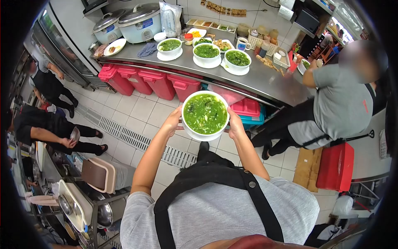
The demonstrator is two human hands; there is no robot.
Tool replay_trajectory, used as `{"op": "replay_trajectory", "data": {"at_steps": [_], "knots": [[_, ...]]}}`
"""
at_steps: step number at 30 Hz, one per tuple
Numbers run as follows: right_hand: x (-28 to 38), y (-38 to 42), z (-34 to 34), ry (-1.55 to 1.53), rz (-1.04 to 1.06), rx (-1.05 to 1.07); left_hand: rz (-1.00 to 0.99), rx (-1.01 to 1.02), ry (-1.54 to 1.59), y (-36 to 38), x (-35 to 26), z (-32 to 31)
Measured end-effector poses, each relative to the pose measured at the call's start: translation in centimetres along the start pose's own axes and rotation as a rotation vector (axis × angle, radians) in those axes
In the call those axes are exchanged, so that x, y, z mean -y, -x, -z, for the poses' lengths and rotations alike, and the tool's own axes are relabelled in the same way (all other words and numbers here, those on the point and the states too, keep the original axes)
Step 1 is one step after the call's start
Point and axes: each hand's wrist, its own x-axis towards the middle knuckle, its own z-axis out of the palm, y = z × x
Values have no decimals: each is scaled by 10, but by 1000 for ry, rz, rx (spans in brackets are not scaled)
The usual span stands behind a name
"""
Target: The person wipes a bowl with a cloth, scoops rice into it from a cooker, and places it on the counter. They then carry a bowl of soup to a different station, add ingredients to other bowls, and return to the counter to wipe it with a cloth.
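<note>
Your left hand [172,122] and right hand [235,124] clamp the brimful soup bowl [205,115]; tilt it and, likely, broth spills onto the floor [137,112].

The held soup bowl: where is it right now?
In the head view's centre, the soup bowl sits between the left hand and right hand, before the steel counter.

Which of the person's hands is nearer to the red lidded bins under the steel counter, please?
The left hand: it grips the soup bowl's left side, below the red bins. The right hand grips the bowl's far side.
</note>
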Motion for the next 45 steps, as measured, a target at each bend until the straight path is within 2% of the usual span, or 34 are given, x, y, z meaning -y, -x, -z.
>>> {"op": "replay_trajectory", "data": {"at_steps": [1, 3, 9, 16, 21, 25, 27, 33, 39, 45], "knots": [[-1, -21, -4, 2, -4, 2, 3, -3, 2, -13, -7, 4], [5, -63, -15, -47, 172, 95, -14, -11, 14, -41, -25, 12], [35, -129, -47, -73, 31, 58, 11, 17, 5, -121, -62, 41], [34, -217, -69, -69, 128, -6, 25, 103, -4, -204, -94, 73], [51, -224, -110, -78, 99, -65, 41, 171, 29, -236, -117, 104], [59, -224, -154, -160, 99, -24, 39, 170, -3, -252, -126, 139], [70, -221, -183, -195, 73, -119, 18, 185, -1, -253, -139, 157], [61, -241, -257, -185, 40, -8, 26, 101, 29, -250, -155, 236], [51, -275, -338, -63, -2, 147, 21, -98, 52, -248, -154, 316], [18, -322, -399, -29, 9, 261, 26, -204, 92, -250, -150, 381]]}}
